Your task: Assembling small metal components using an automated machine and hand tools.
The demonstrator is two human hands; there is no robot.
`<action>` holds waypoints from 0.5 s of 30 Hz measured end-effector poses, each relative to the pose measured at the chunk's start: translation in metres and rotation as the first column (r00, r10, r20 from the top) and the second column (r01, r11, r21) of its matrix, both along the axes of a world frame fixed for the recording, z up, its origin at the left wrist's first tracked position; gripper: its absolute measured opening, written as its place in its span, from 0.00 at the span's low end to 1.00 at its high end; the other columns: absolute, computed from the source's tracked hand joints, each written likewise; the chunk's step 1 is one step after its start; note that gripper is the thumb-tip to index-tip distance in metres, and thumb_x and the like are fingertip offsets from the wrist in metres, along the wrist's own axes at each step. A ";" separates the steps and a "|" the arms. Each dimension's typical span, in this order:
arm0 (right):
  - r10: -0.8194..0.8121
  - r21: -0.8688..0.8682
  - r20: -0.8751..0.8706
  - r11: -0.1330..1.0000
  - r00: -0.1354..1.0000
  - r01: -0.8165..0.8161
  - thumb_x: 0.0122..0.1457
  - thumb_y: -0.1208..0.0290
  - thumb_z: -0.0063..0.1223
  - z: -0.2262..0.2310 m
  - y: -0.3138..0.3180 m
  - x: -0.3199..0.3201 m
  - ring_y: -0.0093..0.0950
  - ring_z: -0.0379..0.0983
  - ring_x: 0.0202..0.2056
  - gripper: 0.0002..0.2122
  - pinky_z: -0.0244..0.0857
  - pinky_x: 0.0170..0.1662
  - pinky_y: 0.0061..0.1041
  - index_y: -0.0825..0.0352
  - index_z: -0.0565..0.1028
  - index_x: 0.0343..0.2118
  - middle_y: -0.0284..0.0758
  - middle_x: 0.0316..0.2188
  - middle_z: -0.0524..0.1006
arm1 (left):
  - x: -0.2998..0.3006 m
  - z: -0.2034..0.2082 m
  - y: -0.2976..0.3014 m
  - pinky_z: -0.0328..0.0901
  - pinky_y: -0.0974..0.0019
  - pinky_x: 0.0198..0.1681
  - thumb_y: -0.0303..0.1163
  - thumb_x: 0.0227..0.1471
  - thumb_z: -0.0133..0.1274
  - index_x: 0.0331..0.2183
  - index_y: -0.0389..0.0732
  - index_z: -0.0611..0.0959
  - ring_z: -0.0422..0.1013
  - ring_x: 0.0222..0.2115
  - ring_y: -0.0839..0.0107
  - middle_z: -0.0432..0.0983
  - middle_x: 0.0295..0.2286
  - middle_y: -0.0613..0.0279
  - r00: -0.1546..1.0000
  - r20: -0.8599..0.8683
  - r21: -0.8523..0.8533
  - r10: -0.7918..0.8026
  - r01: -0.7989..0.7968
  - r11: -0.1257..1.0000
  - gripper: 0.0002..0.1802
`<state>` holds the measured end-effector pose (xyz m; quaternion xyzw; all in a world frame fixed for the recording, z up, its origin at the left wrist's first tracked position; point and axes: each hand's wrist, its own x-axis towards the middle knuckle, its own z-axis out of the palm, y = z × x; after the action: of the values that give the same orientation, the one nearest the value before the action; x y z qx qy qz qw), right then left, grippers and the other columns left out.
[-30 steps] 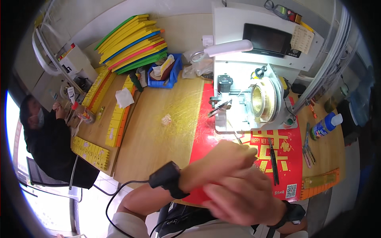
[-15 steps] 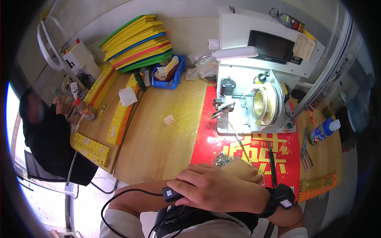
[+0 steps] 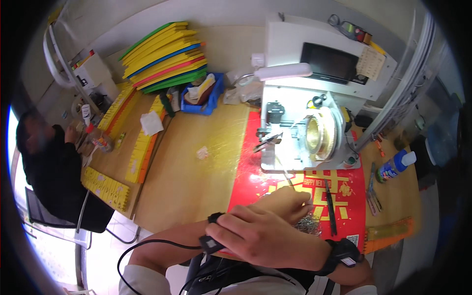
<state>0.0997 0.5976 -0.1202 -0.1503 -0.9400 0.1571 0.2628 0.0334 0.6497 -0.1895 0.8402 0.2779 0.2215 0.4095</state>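
Observation:
My forearms cross in front of me. My right hand (image 3: 253,236) lies over my left wrist, its fingers closed around a small black wrist device (image 3: 210,244) with a black cable. Beyond it, my left hand (image 3: 287,204) reaches over the red printed sheet (image 3: 241,189), fingers curled; what they hold, if anything, is hidden. A thin stick-like tool (image 3: 289,181) runs from the machine to behind my left hand. Beside the fingers lies a heap of silvery shavings (image 3: 309,225). To their right is a slim black tool (image 3: 330,209). Another black device (image 3: 339,256) is strapped to my right wrist.
A white machine (image 3: 300,164) with a gold spool (image 3: 314,135) stands ahead under a lamp (image 3: 285,71). Right are a blue bottle (image 3: 393,167) and pliers-like tools (image 3: 372,196). A blue bin (image 3: 209,105) and stacked boards (image 3: 162,56) stand behind. A person (image 3: 54,172) sits left.
The whole view has shifted slightly. My left hand has moved forward over the end of the thin tool, uncovering more shavings. My right hand keeps gripping the wrist device.

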 end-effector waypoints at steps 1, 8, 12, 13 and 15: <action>0.011 -0.080 0.028 0.997 1.000 -0.009 0.60 0.64 0.59 -0.001 -0.001 -0.004 0.35 0.71 0.45 0.21 0.70 0.48 0.35 0.68 0.71 0.54 0.37 0.43 0.72 | 0.001 0.004 -0.001 0.67 0.53 0.25 0.29 0.52 0.56 0.32 0.35 0.81 0.77 0.23 0.53 0.77 0.20 0.51 0.991 -0.114 0.144 0.068 -0.051 0.988 0.07; 0.116 -0.121 0.046 0.987 0.992 -0.109 0.61 0.64 0.59 -0.001 0.010 0.002 0.37 0.71 0.43 0.23 0.69 0.48 0.35 0.69 0.70 0.55 0.39 0.44 0.71 | 0.000 0.003 -0.010 0.72 0.53 0.26 0.33 0.47 0.59 0.34 0.34 0.77 0.78 0.28 0.52 0.77 0.27 0.52 0.874 -0.442 0.457 -0.203 0.414 0.788 0.14; 0.076 -0.188 0.130 0.981 0.989 -0.051 0.61 0.64 0.59 0.003 0.011 -0.006 0.37 0.72 0.43 0.22 0.68 0.47 0.34 0.69 0.70 0.55 0.39 0.45 0.70 | 0.004 0.002 -0.002 0.72 0.54 0.26 0.33 0.47 0.58 0.33 0.36 0.77 0.78 0.28 0.52 0.77 0.28 0.52 0.849 -0.465 0.456 -0.252 0.473 0.753 0.13; 0.029 -0.123 0.035 0.992 0.999 -0.025 0.59 0.65 0.62 0.011 0.006 -0.010 0.37 0.72 0.43 0.24 0.68 0.48 0.35 0.69 0.69 0.56 0.39 0.44 0.72 | -0.007 0.011 -0.001 0.71 0.54 0.26 0.33 0.47 0.57 0.33 0.36 0.77 0.77 0.28 0.54 0.76 0.28 0.54 0.868 -0.462 0.479 -0.183 0.418 0.772 0.12; -0.038 -0.074 -0.052 0.997 0.998 0.034 0.56 0.66 0.64 0.007 0.006 -0.001 0.37 0.73 0.43 0.27 0.68 0.48 0.35 0.69 0.68 0.56 0.38 0.43 0.73 | -0.017 0.017 0.009 0.70 0.55 0.26 0.32 0.48 0.56 0.32 0.37 0.77 0.76 0.27 0.55 0.75 0.27 0.55 0.884 -0.446 0.499 -0.140 0.376 0.781 0.10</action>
<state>0.0984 0.6037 -0.1128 -0.1725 -0.9235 0.1905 0.2847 0.0159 0.6587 -0.1727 0.9807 0.1531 0.0657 0.1022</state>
